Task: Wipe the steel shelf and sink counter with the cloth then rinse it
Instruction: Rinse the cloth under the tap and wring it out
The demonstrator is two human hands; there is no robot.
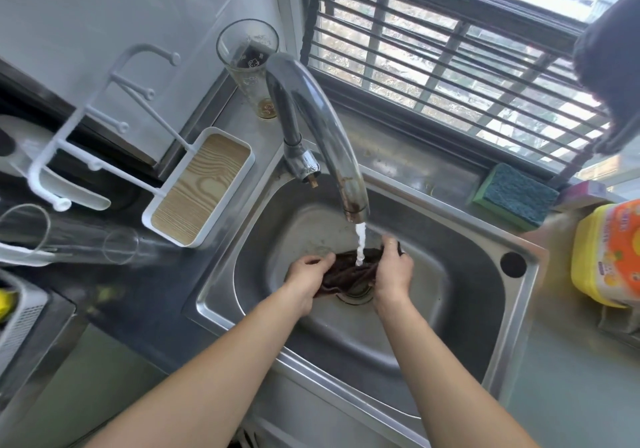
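Note:
A dark brown cloth (349, 273) is bunched low in the steel sink (460, 295), over the drain. My left hand (306, 274) grips its left end and my right hand (393, 269) grips its right end. A stream of water (361, 245) runs from the curved steel tap (325, 129) onto the middle of the cloth, between my hands. The sink counter (391, 150) runs behind the basin under the window.
A white rack with a wood-grain tray (204, 184) stands left of the sink, and a clear glass (65, 236) lies on its side there. A tall glass (252, 67) stands behind the tap. A green-blue sponge (516, 195) and a yellow container (606, 253) sit at the right.

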